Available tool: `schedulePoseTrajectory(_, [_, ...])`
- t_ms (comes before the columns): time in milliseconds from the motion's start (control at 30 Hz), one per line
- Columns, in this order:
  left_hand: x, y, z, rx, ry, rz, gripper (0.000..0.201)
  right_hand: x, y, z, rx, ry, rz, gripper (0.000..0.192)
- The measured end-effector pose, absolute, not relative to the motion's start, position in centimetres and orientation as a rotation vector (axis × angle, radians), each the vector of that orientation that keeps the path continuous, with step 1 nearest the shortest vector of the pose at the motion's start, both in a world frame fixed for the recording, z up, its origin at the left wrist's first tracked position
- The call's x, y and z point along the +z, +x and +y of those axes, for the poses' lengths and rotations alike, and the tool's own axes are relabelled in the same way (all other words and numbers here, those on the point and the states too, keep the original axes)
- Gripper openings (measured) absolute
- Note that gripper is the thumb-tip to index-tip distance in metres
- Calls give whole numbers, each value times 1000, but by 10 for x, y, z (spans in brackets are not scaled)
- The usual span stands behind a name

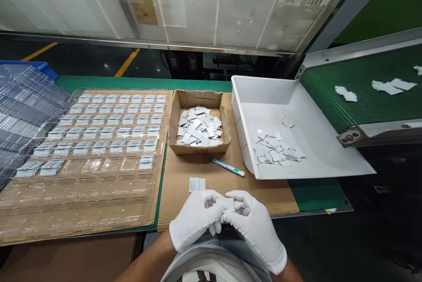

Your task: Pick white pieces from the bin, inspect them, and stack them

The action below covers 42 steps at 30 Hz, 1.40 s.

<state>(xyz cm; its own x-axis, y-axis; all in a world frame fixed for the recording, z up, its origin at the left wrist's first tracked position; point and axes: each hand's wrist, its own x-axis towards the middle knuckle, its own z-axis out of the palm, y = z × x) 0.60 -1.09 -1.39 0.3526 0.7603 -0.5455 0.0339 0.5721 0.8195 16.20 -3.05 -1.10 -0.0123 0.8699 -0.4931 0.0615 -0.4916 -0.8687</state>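
Note:
My left hand and my right hand, both in white gloves, meet at the front edge of the cardboard sheet. Between their fingertips they pinch a small flat white piece. Just beyond my left hand lies a short row of white pieces, overlapping each other. A cardboard box behind it holds a loose heap of similar white pieces. In front of the box rests a slim teal and white utility knife.
On the left, a clear plastic tray carries rows of stacked pieces in its pockets. Nested clear trays stand at far left. A white bin with scattered pieces sits below a green conveyor belt. A translucent panel hangs across the back.

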Motion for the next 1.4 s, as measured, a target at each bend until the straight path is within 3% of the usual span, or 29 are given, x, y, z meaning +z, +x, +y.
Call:
schedulePoseTrajectory(533, [-8, 15, -11, 654, 898, 1286, 18, -16, 164, -39, 1308, -1553, -1310, 21])
schedulePoseTrajectory(700, [-15, 20, -14, 805, 891, 1369, 15, -9, 155, -40, 1443, -1580, -1071, 38])
schedulePoseTrajectory(867, [-17, 22, -17, 866, 775, 1267, 35, -4, 153, -41, 1512, -1583, -919, 69])
schedulePoseTrajectory(1033, [-22, 23, -15, 866, 751, 1233, 44, -12, 155, -44, 1557, -1521, -912, 73])
schedulePoseTrajectory(1400, [-29, 26, -10, 917, 846, 1171, 40, -17, 157, -44, 1625, -1478, -898, 74])
